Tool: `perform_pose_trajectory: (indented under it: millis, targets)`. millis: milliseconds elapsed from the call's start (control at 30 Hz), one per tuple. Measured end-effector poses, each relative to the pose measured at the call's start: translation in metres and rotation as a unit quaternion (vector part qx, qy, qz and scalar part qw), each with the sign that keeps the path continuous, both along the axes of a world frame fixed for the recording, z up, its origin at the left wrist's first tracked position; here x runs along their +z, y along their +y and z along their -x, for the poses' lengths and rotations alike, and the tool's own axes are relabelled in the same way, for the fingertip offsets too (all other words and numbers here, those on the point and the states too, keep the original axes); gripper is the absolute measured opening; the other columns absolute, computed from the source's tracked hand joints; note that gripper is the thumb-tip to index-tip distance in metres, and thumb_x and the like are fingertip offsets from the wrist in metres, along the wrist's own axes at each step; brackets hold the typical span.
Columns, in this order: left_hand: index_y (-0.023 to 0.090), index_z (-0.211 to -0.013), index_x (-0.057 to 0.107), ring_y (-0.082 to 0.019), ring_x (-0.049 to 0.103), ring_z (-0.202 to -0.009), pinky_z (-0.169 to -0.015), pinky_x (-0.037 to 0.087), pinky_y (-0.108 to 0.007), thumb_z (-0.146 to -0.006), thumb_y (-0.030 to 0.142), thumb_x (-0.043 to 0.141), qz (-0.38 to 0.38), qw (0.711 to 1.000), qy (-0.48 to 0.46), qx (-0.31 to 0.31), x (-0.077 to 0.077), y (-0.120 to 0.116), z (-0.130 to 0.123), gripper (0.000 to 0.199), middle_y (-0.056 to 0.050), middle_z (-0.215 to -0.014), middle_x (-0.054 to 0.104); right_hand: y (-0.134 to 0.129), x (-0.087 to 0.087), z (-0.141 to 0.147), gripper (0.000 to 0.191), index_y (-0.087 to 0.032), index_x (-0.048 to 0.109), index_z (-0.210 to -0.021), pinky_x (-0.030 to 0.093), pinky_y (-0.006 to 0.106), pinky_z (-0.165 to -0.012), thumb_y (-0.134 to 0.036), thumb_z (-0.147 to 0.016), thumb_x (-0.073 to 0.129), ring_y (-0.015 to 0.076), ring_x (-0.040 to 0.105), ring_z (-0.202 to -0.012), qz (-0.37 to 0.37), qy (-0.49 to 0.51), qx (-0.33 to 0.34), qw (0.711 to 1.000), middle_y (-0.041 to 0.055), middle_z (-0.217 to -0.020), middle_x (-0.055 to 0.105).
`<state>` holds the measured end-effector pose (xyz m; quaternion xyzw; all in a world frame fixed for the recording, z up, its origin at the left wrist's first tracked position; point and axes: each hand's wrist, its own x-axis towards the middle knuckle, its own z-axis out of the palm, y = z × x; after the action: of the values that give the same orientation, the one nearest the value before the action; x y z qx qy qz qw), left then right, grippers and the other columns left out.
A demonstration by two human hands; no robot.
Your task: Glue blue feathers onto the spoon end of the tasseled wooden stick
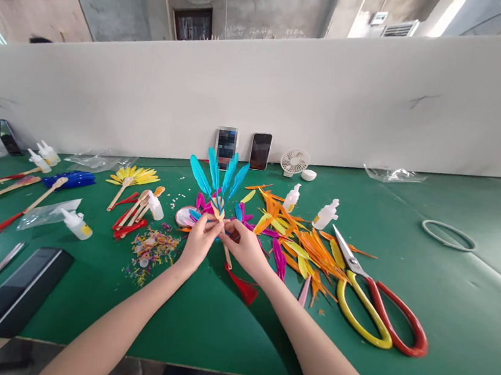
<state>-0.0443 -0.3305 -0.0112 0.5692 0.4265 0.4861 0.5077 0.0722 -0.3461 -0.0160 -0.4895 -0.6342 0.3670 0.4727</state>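
Note:
Upright in front of me is a feather fan [217, 206] with a wooden handle and several bright blue feathers spread at its top. My left hand [200, 242] is closed around the fan just below the feathers. Fingers pinched, my right hand [245, 248] meets the left at the same spot; whether it grips the handle or a small piece there is partly hidden. Below the hands the handle's end shows, with a red tassel [245, 287] lying on the table. Magenta feathers [278, 259] and orange feathers [322, 254] lie loose to the right of my hands.
Large scissors [368, 293] lie at the right, blades partly open. Glue bottles [326, 214] stand behind the feathers. Feather scraps [151, 251], a yellow feather fan [135, 176] and a blue feather fan [69, 179] lie left. Two phones, one [260, 151], lean against the white partition [333, 106].

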Motion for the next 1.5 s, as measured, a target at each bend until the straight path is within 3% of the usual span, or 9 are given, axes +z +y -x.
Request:
perform_pose_trajectory:
  millis: [233, 433, 567, 667, 867, 1100, 1233, 1500]
  targets:
    - [0.018, -0.087, 0.045, -0.021, 0.057, -0.100, -0.087, 0.041, -0.034, -0.064, 0.034, 0.064, 0.022, 0.999, -0.026, -0.006, -0.002, 0.001, -0.002, 0.033, -0.011, -0.101, 0.063, 0.003, -0.005, -0.001, 0.010, -0.022, 0.043, -0.072, 0.036, 0.026, -0.052, -0.032, -0.074, 0.041, 0.0146, 0.046, -0.054, 0.015, 0.019, -0.051, 0.998, -0.0022, -0.057, 0.047]
    - [0.019, -0.092, 0.044, -0.018, 0.055, -0.102, -0.087, 0.039, -0.033, -0.071, 0.036, 0.057, -0.034, 0.999, -0.003, 0.029, -0.002, 0.002, 0.002, 0.030, -0.011, -0.105, 0.061, 0.008, -0.007, -0.008, 0.013, -0.024, 0.032, -0.074, 0.033, 0.024, -0.046, -0.032, -0.072, 0.042, 0.0113, 0.041, -0.046, 0.043, 0.113, -0.137, 0.983, -0.0060, -0.056, 0.042]
    - [0.021, -0.088, 0.044, -0.019, 0.054, -0.103, -0.086, 0.040, -0.032, -0.076, 0.037, 0.051, -0.099, 0.994, 0.048, 0.012, 0.002, -0.003, 0.003, 0.022, -0.010, -0.105, 0.061, 0.009, -0.004, -0.008, 0.022, -0.021, 0.041, -0.076, 0.024, 0.023, -0.039, -0.042, -0.069, 0.045, 0.0081, 0.032, -0.039, 0.081, 0.169, -0.084, 0.979, -0.0054, -0.053, 0.046]
    - [0.022, -0.080, 0.042, -0.019, 0.053, -0.105, -0.089, 0.038, -0.034, -0.079, 0.034, 0.049, -0.139, 0.987, 0.077, 0.000, 0.003, -0.006, 0.002, 0.014, -0.009, -0.102, 0.061, 0.008, 0.000, -0.006, 0.031, -0.019, 0.046, -0.063, 0.018, 0.022, -0.037, -0.049, -0.067, 0.047, 0.0051, 0.026, -0.035, 0.132, 0.181, -0.036, 0.974, -0.0042, -0.048, 0.045]
    - [0.022, -0.074, 0.042, -0.019, 0.054, -0.102, -0.087, 0.039, -0.033, -0.079, 0.034, 0.047, -0.140, 0.987, 0.077, -0.006, 0.002, -0.006, 0.002, 0.014, -0.006, -0.095, 0.062, 0.005, 0.004, -0.004, 0.030, -0.017, 0.051, -0.058, 0.015, 0.022, -0.034, -0.047, -0.061, 0.055, 0.0038, 0.026, -0.032, 0.158, 0.198, 0.028, 0.967, -0.0039, -0.045, 0.048]
    - [0.022, -0.077, 0.051, -0.017, 0.055, -0.092, -0.083, 0.038, -0.028, -0.081, 0.032, 0.044, -0.164, 0.978, 0.108, 0.066, 0.005, -0.005, 0.006, 0.012, -0.003, -0.092, 0.062, 0.007, 0.000, -0.008, 0.031, -0.016, 0.052, -0.062, 0.016, 0.021, -0.032, -0.047, -0.058, 0.058, 0.0031, 0.028, -0.032, 0.166, 0.246, -0.028, 0.954, -0.0047, -0.047, 0.048]
    - [0.022, -0.073, 0.052, -0.016, 0.052, -0.077, -0.072, 0.038, -0.026, -0.079, 0.030, 0.046, -0.147, 0.978, 0.110, 0.096, 0.006, -0.003, 0.006, 0.011, -0.001, -0.076, 0.057, 0.007, 0.001, -0.010, 0.033, -0.016, 0.051, -0.063, 0.017, 0.020, -0.031, -0.048, -0.057, 0.059, 0.0027, 0.028, -0.032, 0.165, 0.264, -0.040, 0.950, -0.0049, -0.049, 0.048]
    - [0.021, -0.056, 0.039, -0.013, 0.043, -0.057, -0.058, 0.034, -0.024, -0.080, 0.037, 0.040, -0.073, 0.992, 0.094, 0.036, 0.005, -0.002, 0.004, 0.029, 0.003, -0.055, 0.042, 0.006, 0.001, -0.007, 0.031, -0.016, 0.052, -0.065, 0.017, 0.020, -0.034, -0.046, -0.060, 0.058, 0.0028, 0.029, -0.034, 0.156, 0.260, -0.034, 0.952, -0.0047, -0.050, 0.049]
